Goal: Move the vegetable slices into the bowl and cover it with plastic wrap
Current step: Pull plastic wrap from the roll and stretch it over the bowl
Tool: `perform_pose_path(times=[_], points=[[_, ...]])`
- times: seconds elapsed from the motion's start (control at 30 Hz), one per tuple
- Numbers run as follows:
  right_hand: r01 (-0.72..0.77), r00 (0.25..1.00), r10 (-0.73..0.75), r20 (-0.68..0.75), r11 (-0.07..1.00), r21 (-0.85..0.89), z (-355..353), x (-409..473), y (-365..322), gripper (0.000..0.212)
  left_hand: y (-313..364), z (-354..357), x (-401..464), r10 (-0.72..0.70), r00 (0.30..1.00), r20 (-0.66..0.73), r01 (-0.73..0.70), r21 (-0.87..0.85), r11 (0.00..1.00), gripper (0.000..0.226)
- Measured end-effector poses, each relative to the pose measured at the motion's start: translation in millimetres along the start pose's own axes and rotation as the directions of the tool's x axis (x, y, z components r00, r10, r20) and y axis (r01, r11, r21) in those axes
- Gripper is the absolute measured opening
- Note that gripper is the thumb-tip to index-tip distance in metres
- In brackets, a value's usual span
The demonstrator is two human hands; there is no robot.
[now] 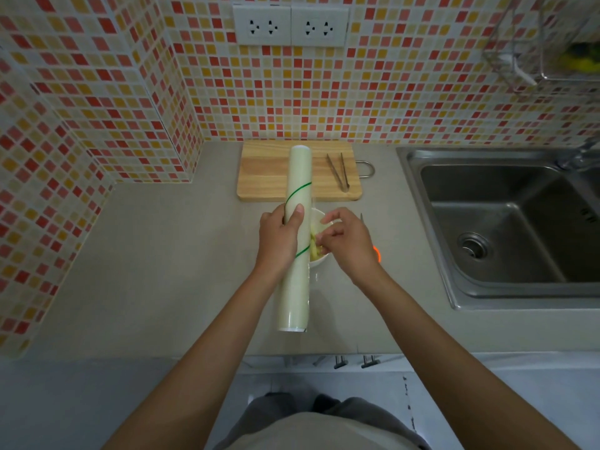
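A long roll of plastic wrap with green stripes lies lengthwise over the counter, and my left hand grips it near the middle. A white bowl sits just right of the roll, largely hidden by it and by my hands. Pale yellow vegetable slices show inside the bowl. My right hand hovers over the bowl with fingertips pinched at the loose edge of the film beside the roll. A short clear strip of film shows along the roll's right side.
A wooden cutting board lies at the back of the grey counter, with metal tongs on its right part. A steel sink lies to the right. An orange-handled tool peeks out beside my right hand.
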State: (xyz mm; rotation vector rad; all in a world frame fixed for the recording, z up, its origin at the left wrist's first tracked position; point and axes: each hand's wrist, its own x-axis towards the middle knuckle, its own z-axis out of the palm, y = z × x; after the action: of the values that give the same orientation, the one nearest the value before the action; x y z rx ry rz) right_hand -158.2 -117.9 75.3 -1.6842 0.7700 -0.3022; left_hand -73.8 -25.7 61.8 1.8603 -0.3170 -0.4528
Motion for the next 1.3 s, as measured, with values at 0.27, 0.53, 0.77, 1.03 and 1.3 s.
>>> perform_pose_path(times=[0.27,0.53,0.77,1.03,1.3], points=[[0.109,0.991,-0.101,0.090,0.990,-0.090,0,5,5,0.044,-2,1,1,-0.105,0.994,0.022,0.107,-0.092,0.990,0.034],[-0.029,0.998,0.029,0.064,1.000,0.002,1,6,5,0.032,-4,1,3,-0.090,0.996,-0.014,0.089,-0.057,0.994,0.034],[-0.167,0.983,0.130,0.129,0.927,0.336,2,0,13,0.011,-5,-1,2,-0.107,0.994,-0.020,0.105,-0.083,0.991,0.041],[-0.271,0.960,0.249,0.131,0.943,0.193,-3,7,7,0.031,-8,-1,-2,-0.119,0.993,-0.008,0.118,-0.103,0.988,0.042],[-0.276,0.951,0.248,0.187,0.950,0.145,-4,4,3,0.020,-8,-3,0,-0.089,0.996,0.000,0.088,-0.116,0.989,0.039]])
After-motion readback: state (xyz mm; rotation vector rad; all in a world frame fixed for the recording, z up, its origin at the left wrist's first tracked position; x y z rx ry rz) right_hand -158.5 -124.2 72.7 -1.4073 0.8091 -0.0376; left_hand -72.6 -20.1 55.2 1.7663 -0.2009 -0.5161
